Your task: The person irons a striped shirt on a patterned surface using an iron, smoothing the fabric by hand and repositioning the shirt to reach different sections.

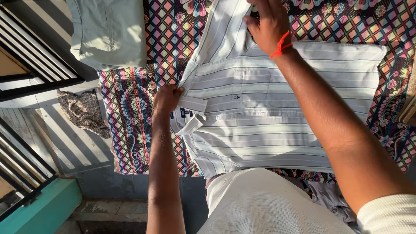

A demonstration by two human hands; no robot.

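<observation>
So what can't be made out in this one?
- Head view: right hand fingertips cut off by the top edge, so its grip on the striped shirt sleeve is unclear.
- Shirt's near hem hidden by the person's torso.
- Folded pale green garment cropped at the top.
- Left hand palm faces away.

Setting: I read this as a home, likely a balcony or veranda used for laundry. A patterned cloth (130,112) covers a work surface, with a striped shirt (277,108) spread on it and a folded pale garment (110,32) beside. Dark railing bars (34,47) throw striped sunlight across a white tiled floor (65,138). A crumpled rag (82,110) lies there.
</observation>
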